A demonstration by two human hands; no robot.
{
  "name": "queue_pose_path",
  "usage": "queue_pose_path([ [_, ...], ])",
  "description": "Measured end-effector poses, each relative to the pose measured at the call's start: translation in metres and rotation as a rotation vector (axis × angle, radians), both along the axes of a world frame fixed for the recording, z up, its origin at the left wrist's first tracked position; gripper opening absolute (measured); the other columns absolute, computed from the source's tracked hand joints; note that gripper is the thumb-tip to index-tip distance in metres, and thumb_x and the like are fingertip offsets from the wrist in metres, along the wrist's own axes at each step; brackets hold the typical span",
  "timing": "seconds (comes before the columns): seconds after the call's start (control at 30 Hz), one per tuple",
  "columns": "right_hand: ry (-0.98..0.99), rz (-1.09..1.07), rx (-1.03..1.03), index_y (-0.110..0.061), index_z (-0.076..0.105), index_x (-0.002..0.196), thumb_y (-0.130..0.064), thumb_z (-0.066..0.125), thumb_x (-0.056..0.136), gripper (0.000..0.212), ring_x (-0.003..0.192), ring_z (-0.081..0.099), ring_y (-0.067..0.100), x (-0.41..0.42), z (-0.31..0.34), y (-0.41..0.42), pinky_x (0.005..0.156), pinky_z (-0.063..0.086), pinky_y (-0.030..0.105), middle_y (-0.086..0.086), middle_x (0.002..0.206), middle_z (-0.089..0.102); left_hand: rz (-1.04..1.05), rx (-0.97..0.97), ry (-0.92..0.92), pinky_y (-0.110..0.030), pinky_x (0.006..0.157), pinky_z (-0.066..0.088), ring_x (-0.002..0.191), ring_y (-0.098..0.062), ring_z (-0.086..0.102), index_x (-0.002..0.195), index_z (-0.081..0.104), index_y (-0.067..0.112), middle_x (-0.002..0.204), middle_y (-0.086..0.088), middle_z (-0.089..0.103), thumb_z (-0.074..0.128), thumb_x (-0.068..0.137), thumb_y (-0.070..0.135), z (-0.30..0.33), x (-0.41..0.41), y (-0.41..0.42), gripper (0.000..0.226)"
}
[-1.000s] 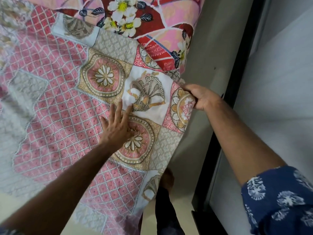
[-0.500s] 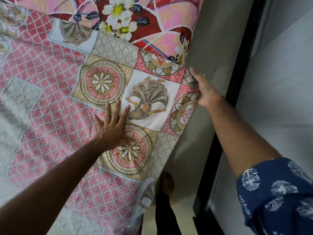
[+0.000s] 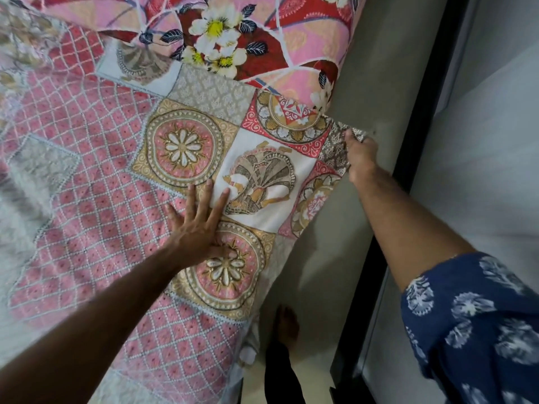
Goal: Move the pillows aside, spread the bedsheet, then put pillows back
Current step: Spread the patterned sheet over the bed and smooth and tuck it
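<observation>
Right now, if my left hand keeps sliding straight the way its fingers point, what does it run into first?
The left hand lies flat on the bedsheet, fingers pointing up the bed. Going straight on, it would cross more sheet and probably meet the floral pillow first, though depth is hard to judge.

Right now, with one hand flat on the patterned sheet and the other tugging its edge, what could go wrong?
1. The right hand grips only the edge of the pink and gold patchwork bedsheet; a hard pull might slip it free.
2. The left hand presses the sheet flat, so pulling against it may bunch the cloth between them.
3. The red and pink floral pillow lies on the sheet's far part and could get dragged along.
</observation>
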State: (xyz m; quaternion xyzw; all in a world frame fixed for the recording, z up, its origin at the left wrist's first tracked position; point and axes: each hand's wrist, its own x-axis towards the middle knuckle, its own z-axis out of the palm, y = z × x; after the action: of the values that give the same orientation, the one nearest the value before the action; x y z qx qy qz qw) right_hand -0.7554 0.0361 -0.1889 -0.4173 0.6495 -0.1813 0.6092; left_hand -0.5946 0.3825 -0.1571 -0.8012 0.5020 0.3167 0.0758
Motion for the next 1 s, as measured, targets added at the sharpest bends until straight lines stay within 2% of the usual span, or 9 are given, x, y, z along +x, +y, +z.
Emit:
queue_pose_path([
  [0.17, 0.194, 0.080, -0.135, 0.000, 0.058, 0.127, -0.035, 0.060, 0.101, 0.044, 0.103, 0.062, 0.020, 0.004, 0.004, -0.010, 0.078, 0.046, 0.022, 0.005, 0.119, 0.065, -0.100, -0.148, -0.096, -0.082, 0.110, 0.006, 0.155, -0.038, -0.012, 0.162, -0.003, 0.023, 0.170, -0.005, -0.011, 0.016, 0.084, 0.088, -0.007, -0.015, 0.022, 0.103],
  [0.27, 0.181, 0.095, -0.170, -0.002, 0.058, 0.129, -0.044, 0.062, 0.097, 0.053, 0.110, 0.064, 0.023, -0.001, 0.004, -0.002, 0.090, 0.053, 0.029, 0.006, 0.121, 0.066, -0.069, -0.190, -0.158, -0.076, 0.115, 0.007, 0.156, -0.034, -0.007, 0.163, 0.004, 0.021, 0.171, -0.005, -0.004, 0.014, 0.094, 0.077, -0.012, -0.033, 0.028, 0.089],
  [0.37, 0.097, 0.137, 0.096, -0.014, 0.059, 0.132, -0.086, 0.065, 0.065, 0.098, 0.112, 0.066, 0.026, -0.019, -0.001, 0.025, 0.098, 0.055, 0.044, 0.005, 0.123, 0.068, -0.070, -0.199, -0.192, -0.074, 0.116, 0.006, 0.156, -0.034, -0.005, 0.163, 0.005, 0.020, 0.170, -0.007, -0.003, 0.015, 0.097, 0.072, -0.013, -0.041, 0.029, 0.085],
  [0.43, 0.065, 0.258, 0.302, -0.017, 0.061, 0.127, -0.093, 0.064, 0.045, 0.112, 0.108, 0.064, 0.024, -0.038, -0.009, 0.056, 0.094, 0.054, 0.041, 0.004, 0.119, 0.067, -0.107, -0.220, -0.195, -0.076, 0.115, 0.008, 0.156, -0.036, -0.002, 0.162, 0.008, 0.019, 0.170, -0.008, 0.001, 0.017, 0.098, 0.069, -0.013, -0.045, 0.029, 0.082],
  [0.5, 0.017, 0.372, 0.480, -0.019, 0.065, 0.116, -0.087, 0.072, 0.050, 0.095, 0.106, 0.061, 0.020, -0.053, -0.019, 0.092, 0.092, 0.049, 0.037, 0.004, 0.116, 0.066, -0.172, -0.233, -0.218, -0.077, 0.113, 0.012, 0.156, -0.038, 0.001, 0.162, 0.011, 0.018, 0.170, -0.009, 0.003, 0.016, 0.100, 0.068, -0.013, -0.051, 0.030, 0.080],
  [0.57, -0.065, 0.417, 0.570, -0.023, 0.066, 0.107, -0.065, 0.071, 0.076, 0.053, 0.104, 0.059, 0.018, -0.059, -0.032, 0.128, 0.094, 0.045, 0.037, 0.000, 0.110, 0.067, -0.220, -0.254, -0.249, -0.076, 0.112, 0.013, 0.156, -0.038, 0.003, 0.162, 0.011, 0.019, 0.170, -0.011, 0.003, 0.016, 0.100, 0.068, -0.014, -0.054, 0.029, 0.079],
  [0.67, -0.251, 0.244, 0.524, -0.026, 0.068, 0.103, -0.034, 0.071, 0.090, 0.015, 0.097, 0.067, 0.017, -0.051, -0.041, 0.166, 0.085, 0.049, 0.033, -0.006, 0.099, 0.074, -0.281, -0.299, -0.273, -0.077, 0.111, 0.014, 0.155, -0.038, 0.006, 0.162, 0.015, 0.023, 0.169, -0.012, 0.006, 0.015, 0.101, 0.067, -0.015, -0.053, 0.027, 0.076],
  [0.87, -0.141, -0.003, 0.148, -0.016, 0.075, 0.101, -0.014, 0.076, 0.088, 0.013, 0.094, 0.072, 0.024, -0.055, -0.059, 0.177, 0.088, 0.060, 0.043, 0.008, 0.106, 0.076, -0.536, -0.353, -0.284, -0.077, 0.111, 0.015, 0.155, -0.040, 0.010, 0.160, 0.021, 0.029, 0.168, -0.014, 0.011, 0.021, 0.102, 0.059, -0.021, -0.061, 0.023, 0.065],
  [1.0, -0.108, -0.039, 0.056, -0.006, 0.072, 0.108, -0.014, 0.071, 0.093, 0.017, 0.081, 0.070, 0.013, -0.047, -0.053, 0.184, 0.077, 0.059, 0.030, 0.006, 0.100, 0.075, -0.515, -0.368, -0.299, -0.075, 0.111, 0.017, 0.155, -0.039, 0.010, 0.161, 0.021, 0.029, 0.169, -0.013, 0.011, 0.027, 0.102, 0.055, -0.017, -0.064, 0.023, 0.064],
])
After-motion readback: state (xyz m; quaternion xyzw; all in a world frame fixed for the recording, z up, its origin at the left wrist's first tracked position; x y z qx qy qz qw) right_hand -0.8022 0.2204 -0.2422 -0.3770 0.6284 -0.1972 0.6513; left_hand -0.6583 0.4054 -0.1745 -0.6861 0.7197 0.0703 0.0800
